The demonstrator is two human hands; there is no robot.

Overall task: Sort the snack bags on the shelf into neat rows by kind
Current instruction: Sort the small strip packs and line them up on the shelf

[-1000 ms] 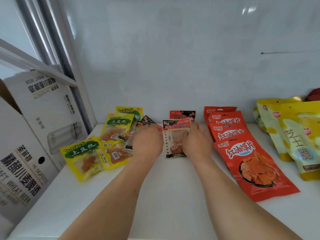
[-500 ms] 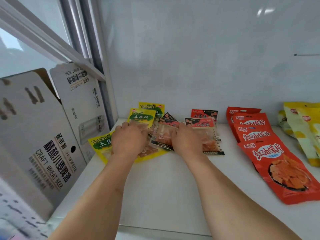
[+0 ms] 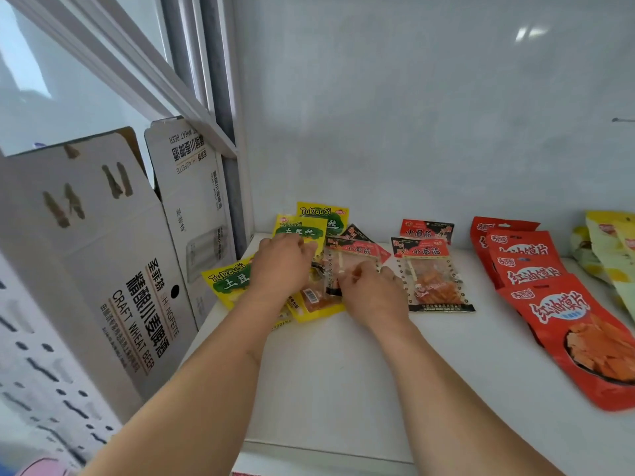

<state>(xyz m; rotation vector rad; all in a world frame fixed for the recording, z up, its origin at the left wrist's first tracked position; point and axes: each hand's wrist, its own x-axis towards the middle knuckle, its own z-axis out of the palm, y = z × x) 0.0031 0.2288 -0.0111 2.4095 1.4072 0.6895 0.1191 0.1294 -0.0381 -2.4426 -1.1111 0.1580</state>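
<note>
Yellow packets printed TuDouSi lie in a loose heap at the far left of the white shelf, and both hands have shifted onto that heap from the small red-topped packet they framed a second ago; that packet now lies flat and untouched to their right, in line with a matching one behind it. The left hand presses, fingers curled, on the yellow pile, though whether it pinches a bag I cannot tell. The right hand rests narrow on another red-topped packet lying askew across the yellow ones, its grip hidden. My reading is that one red-topped packet has been placed and the next stray is being freed. The large red bags form an overlapping row further right, with pale yellow bags beyond.
</note>
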